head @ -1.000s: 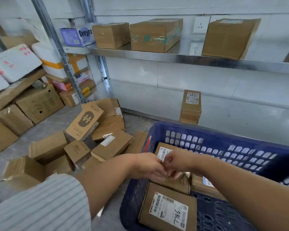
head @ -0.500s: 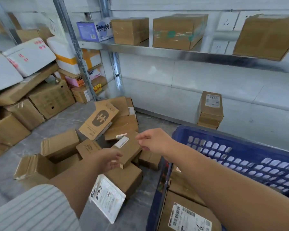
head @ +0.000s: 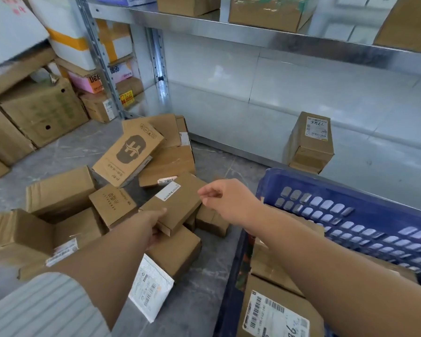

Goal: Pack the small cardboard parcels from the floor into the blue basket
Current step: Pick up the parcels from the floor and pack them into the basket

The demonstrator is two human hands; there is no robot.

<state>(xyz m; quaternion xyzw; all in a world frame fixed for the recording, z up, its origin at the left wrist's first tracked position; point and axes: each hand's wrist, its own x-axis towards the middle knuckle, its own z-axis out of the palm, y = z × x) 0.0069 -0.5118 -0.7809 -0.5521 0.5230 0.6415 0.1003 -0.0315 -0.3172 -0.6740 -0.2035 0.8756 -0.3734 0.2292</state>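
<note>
Several small cardboard parcels lie heaped on the grey floor at the left and middle. My left hand [head: 153, 221] grips the near corner of a flat labelled parcel [head: 178, 203] on top of the heap. My right hand [head: 225, 199] hovers just right of that parcel's far end, fingers loosely curled and holding nothing. The blue basket [head: 331, 188] stands at the right with several parcels in it, among them a labelled parcel [head: 275, 312] near the bottom edge.
A white padded mailer [head: 151, 290] lies on the floor by my left forearm. A taller box [head: 311, 142] stands against the wall beyond the basket. Metal shelving [head: 253, 32] carries boxes overhead. Large cartons [head: 41, 110] and foam boxes are stacked at the left.
Both hands left the basket and moved left over the floor heap. My left hand reached the flat labelled parcel and closed on its corner. The view has dropped closer to the heap.
</note>
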